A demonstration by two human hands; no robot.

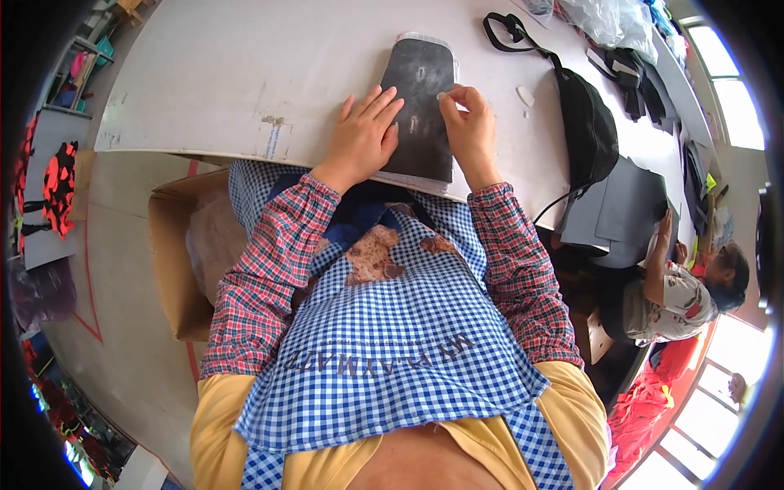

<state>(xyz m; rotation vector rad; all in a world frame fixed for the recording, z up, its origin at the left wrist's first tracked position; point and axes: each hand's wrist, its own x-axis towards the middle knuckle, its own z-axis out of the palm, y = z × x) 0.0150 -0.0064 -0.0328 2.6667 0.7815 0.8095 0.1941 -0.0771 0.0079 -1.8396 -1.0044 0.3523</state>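
Observation:
A dark, long panel (425, 106) with rounded far corners and two small whitish slot marks lies on the white table, on top of pale layers that show at its edges. My left hand (362, 135) rests on the panel's left edge, open with fingers stretched out. Over the panel's right edge, my right hand (470, 126) is closed in a pinch. A small whitish piece of chalk (442, 96) shows at its fingertips. Another flat white piece of chalk (525, 96) lies on the table to the right, with small crumbs beside it.
A black waist bag (590, 131) with a strap lies right of my right hand. Beyond it are dark sheets (629, 204), black straps and clear plastic bags (608, 24). A co-worker (686, 294) sits at the right. Below the table's left edge stands a cardboard box (175, 269).

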